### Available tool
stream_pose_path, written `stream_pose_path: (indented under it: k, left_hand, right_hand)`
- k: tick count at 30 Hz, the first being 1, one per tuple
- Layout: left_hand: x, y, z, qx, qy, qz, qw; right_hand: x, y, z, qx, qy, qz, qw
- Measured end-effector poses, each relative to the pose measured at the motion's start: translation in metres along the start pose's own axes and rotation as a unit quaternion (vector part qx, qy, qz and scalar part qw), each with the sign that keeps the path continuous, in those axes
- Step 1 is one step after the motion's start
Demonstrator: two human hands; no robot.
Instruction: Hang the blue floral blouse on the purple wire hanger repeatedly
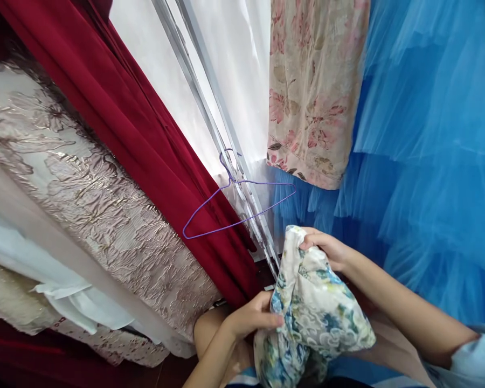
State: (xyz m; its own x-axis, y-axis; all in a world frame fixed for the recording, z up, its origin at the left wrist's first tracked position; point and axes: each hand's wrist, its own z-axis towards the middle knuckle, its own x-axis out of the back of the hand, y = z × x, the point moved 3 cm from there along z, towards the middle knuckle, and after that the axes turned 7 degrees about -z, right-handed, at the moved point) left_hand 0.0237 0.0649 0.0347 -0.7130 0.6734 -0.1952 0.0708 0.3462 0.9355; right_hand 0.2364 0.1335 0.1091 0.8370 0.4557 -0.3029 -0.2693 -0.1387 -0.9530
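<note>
Bunched between my two hands is a white cloth garment with a blue, green and yellow floral pattern; its exact kind does not show. My left hand pinches its left side, thumb on top and fingers behind the fabric. Higher up, my right hand grips the upper edge, with the thumb in front. The lower part of the cloth hangs folded over my lap. Just beyond my hands, a purple wire hanger hangs by its hook at a metal rack frame, with nothing on it.
Grey metal rails run down the middle. To the left hang a dark red garment, a silvery pink brocade garment and a white one. On the right are a pink floral garment and layered blue tulle.
</note>
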Motion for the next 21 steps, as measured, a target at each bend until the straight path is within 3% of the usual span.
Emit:
stream_pose_path:
  k: [2, 4, 6, 10, 13, 15, 17, 19, 21]
  left_hand:
    - [-0.013, -0.013, -0.011, 0.001, 0.037, 0.074, 0.997]
    - [-0.021, -0.022, -0.017, -0.014, 0.110, 0.179, 0.978]
    - [-0.020, -0.028, -0.021, -0.034, 0.181, 0.243, 0.952]
    - [0.016, -0.019, -0.039, -0.069, 0.250, 0.241, 0.935]
    - [0.060, 0.014, -0.068, -0.069, 0.283, 0.304, 0.907]
    - [0.091, 0.047, -0.090, -0.075, 0.305, 0.389, 0.866]
    - [0.122, 0.084, -0.109, -0.085, 0.325, 0.512, 0.791]
    - [0.153, 0.119, -0.125, -0.099, 0.372, 0.593, 0.708]
    - [0.176, 0.147, -0.135, -0.123, 0.413, 0.617, 0.658]
  right_hand:
    - [0.003, -0.006, -0.002, 0.031, 0.021, -0.016, 0.999]
    - [0.002, -0.010, -0.005, 0.094, 0.043, -0.091, 0.990]
    - [0.001, -0.015, -0.009, 0.186, 0.076, -0.225, 0.953]
    - [0.020, -0.028, -0.009, 0.297, 0.157, -0.422, 0.842]
    - [0.047, -0.045, 0.014, 0.310, 0.173, -0.471, 0.808]
    - [0.059, -0.055, 0.038, 0.322, 0.147, -0.493, 0.794]
    - [0.061, -0.061, 0.065, 0.325, 0.109, -0.503, 0.793]
    - [0.057, -0.058, 0.087, 0.307, 0.067, -0.495, 0.810]
    - [0.049, -0.052, 0.101, 0.282, 0.035, -0.472, 0.834]
